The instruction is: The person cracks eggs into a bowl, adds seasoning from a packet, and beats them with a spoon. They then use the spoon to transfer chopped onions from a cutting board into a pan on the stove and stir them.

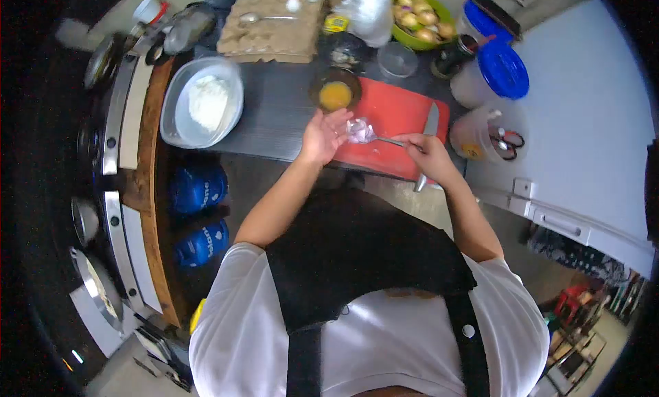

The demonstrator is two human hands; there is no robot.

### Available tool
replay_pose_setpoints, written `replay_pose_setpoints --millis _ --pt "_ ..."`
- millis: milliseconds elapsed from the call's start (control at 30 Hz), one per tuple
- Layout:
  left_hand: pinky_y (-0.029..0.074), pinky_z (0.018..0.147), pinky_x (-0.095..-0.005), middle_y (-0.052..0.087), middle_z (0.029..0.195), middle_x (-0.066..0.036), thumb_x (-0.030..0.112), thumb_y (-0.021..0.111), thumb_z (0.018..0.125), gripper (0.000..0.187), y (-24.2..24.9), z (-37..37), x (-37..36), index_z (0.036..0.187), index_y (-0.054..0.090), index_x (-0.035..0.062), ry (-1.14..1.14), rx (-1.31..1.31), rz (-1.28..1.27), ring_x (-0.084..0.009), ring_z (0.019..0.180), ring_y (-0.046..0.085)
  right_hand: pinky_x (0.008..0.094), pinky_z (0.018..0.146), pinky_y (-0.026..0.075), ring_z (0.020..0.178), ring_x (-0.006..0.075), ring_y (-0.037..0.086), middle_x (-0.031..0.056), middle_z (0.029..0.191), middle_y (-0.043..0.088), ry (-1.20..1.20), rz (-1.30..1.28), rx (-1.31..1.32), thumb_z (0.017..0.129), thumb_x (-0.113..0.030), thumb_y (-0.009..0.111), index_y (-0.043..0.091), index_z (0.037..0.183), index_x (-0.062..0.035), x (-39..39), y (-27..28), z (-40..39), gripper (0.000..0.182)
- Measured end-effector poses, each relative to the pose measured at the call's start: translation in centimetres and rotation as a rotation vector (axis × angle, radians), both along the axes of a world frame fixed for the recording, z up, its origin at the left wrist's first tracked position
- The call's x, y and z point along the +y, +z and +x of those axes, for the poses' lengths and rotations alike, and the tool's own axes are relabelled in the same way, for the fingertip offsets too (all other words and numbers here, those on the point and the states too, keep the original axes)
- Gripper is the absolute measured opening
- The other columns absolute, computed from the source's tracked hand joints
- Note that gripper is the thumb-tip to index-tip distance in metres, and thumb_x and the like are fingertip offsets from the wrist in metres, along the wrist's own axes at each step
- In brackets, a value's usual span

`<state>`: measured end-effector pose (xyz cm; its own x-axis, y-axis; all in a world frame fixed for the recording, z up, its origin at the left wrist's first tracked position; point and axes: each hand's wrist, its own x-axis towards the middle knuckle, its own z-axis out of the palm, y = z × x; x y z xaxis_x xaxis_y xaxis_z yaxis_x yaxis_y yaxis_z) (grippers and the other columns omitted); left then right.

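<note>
My right hand (427,153) is closed around the handle of a spoon (390,141) above the red cutting board (391,108). At the spoon's far end is a whitish, shiny lump (360,130), too small to make out clearly. My left hand (325,136) is open, palm up, beside this lump, with its fingers spread. Just beyond my left fingers stands a dark bowl (336,90) with yellow-orange contents. A knife (432,119) lies on the right side of the board, partly hidden by my right hand.
A translucent tub (171,108) holding white powder stands at the left. Egg cartons (274,36), a small clear container (397,59), a green bowl (449,19) of onions and a dark jar (449,64) line the back. Blue-lidded containers (503,69) and a scissors holder (473,137) stand right.
</note>
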<state>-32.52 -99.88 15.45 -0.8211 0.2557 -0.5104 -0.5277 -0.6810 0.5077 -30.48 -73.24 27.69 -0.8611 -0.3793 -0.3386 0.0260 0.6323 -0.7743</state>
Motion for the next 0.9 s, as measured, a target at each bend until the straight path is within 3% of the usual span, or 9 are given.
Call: replay_pose_setpoints --millis 167,367,467,533,600,700,800,867,900 --pt "0.030 0.113 -0.0524 0.044 0.143 -0.026 0.047 0.013 0.102 0.071 5.6 2.4 -6.9 0.139 0.037 -0.0083 0.226 0.000 0.399 -0.0406 0.135 0.039 0.0322 0.083 0.050 0.091 0.0193 0.067 0.0155 0.099 0.070 0.247 -0.090 0.155 0.089 -0.006 0.053 0.068 0.113 -0.0045 -8.3 3.5 -3.2 0.029" --pt "0.034 0.111 -0.0514 0.045 0.141 -0.027 0.045 0.011 0.103 0.071 9.0 7.3 -21.9 0.138 0.038 -0.0104 0.497 0.110 0.431 -0.0418 0.132 0.043 0.0311 0.075 0.050 0.081 0.0175 0.065 0.0141 0.094 0.070 0.497 -0.006 0.022 0.088 -0.006 0.054 0.069 0.110 -0.0032 -26.9 8.3 -4.7 0.027" --pt "0.037 0.109 -0.0502 0.048 0.137 -0.028 0.044 0.010 0.103 0.072 10.0 10.4 -31.4 0.135 0.040 -0.0132 0.627 0.158 0.397 -0.0433 0.126 0.048 0.0291 0.072 0.049 0.076 0.0133 0.061 0.0094 0.088 0.069 0.706 -0.211 0.234 0.087 -0.006 0.054 0.070 0.108 -0.0028 -37.7 7.1 -4.7 0.026" --pt "0.037 0.109 -0.0500 0.049 0.136 -0.029 0.044 0.010 0.103 0.072 11.1 12.7 -38.1 0.133 0.042 -0.0133 0.707 0.171 0.363 -0.0434 0.125 0.049 0.0263 0.072 0.047 0.076 0.0091 0.057 0.0036 0.085 0.068 0.714 -0.142 0.029 0.087 -0.006 0.054 0.071 0.106 -0.0020 -45.4 9.0 -3.5 0.026" --pt "0.038 0.108 -0.0494 0.052 0.132 -0.029 0.045 0.009 0.103 0.074 12.3 14.8 -45.2 0.132 0.043 -0.0134 0.785 0.191 0.315 -0.0423 0.122 0.051 0.0251 0.071 0.046 0.076 0.0073 0.055 -0.0015 0.084 0.065 0.789 -0.099 0.046 0.086 -0.005 0.053 0.071 0.105 -0.0015 -53.3 10.4 -2.5 0.027" --pt "0.038 0.108 -0.0501 0.054 0.130 -0.029 0.047 0.007 0.102 0.077 14.5 17.2 -55.0 0.130 0.044 -0.0136 0.909 0.227 0.240 -0.0426 0.122 0.051 0.0220 0.060 0.039 0.066 0.0044 0.047 -0.0058 0.072 0.056 0.878 -0.318 -0.090 0.085 -0.003 0.053 0.070 0.109 -0.0031 -64.4 9.5 -2.8 0.030" --pt "0.038 0.109 -0.0529 0.048 0.133 -0.034 0.048 0.005 0.102 0.077 16.1 17.6 -63.7 0.131 0.039 -0.0153 1.029 0.300 0.342 -0.0463 0.126 0.047 0.0202 0.057 0.036 0.063 0.0035 0.045 -0.0072 0.072 0.054 0.928 -0.328 -0.218 0.086 -0.012 0.053 0.071 0.108 -0.0046 -74.6 10.5 -3.4 0.029" --pt "0.036 0.110 -0.0544 0.042 0.137 -0.036 0.049 0.006 0.101 0.077 16.8 16.7 -69.1 0.133 0.035 -0.0152 1.150 0.315 0.380 -0.0477 0.127 0.044 0.0197 0.047 0.024 0.052 0.0019 0.034 -0.0097 0.062 0.042 0.884 -0.361 -0.179 0.085 -0.012 0.052 0.067 0.114 -0.0011 -81.2 11.6 -3.1 0.035" --pt "0.036 0.110 -0.0544 0.042 0.137 -0.036 0.049 0.006 0.101 0.077 17.0 16.3 -71.6 0.133 0.035 -0.0152 1.163 0.329 0.382 -0.0477 0.127 0.044 0.0193 0.046 0.024 0.052 0.0015 0.033 -0.0097 0.062 0.043 0.904 -0.356 -0.187 0.085 -0.011 0.051 0.067 0.114 -0.0007 -84.7 11.5 -4.3 0.035"
